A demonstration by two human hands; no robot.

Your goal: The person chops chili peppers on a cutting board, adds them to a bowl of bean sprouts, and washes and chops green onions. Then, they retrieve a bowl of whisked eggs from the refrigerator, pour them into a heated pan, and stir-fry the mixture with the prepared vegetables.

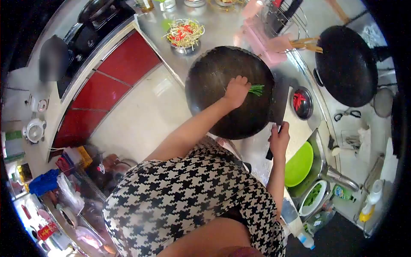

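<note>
**Greens pinned, cleaver alongside**

The left hand (pixel 236 91) curls over the green stalks (pixel 257 89). Its grip pins them to the round chopping board (pixel 214 73) so that only the ends stick out, toward the blade. The right hand (pixel 279 139) has its grip clenched round the handle of the cleaver (pixel 280 100) — blade at the board's edge, clear of the fingers. A bowl of red chillies (pixel 302 103) sits just beside on the tabletop (pixel 222 30).

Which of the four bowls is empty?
The green bowl, bare inside. The steel bowl holds red chillies, the white bowl greens, the far bowl mixed shreds.
</note>
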